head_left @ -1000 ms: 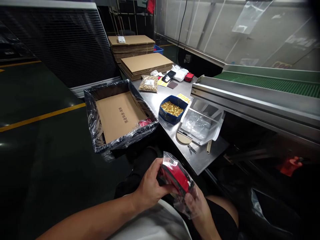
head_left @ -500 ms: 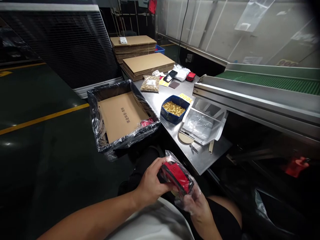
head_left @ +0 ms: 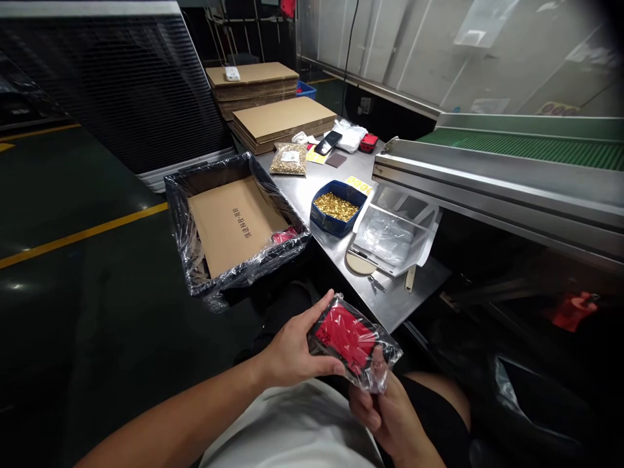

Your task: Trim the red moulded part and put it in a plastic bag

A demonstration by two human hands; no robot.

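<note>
Surface: steel table [head_left: 390,305] | room: dark floor [head_left: 97,292] | both hands' grip clamped on bagged red part [head_left: 348,338]

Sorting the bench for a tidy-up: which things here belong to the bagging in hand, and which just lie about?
In hand: red part in clear bag, held by left hand and right hand; lined carton.

Lying about: blue tray of brass pieces, flat cardboard stacks, phone.

left hand [head_left: 292,351] gripping, right hand [head_left: 390,416] cupped beneath
</note>
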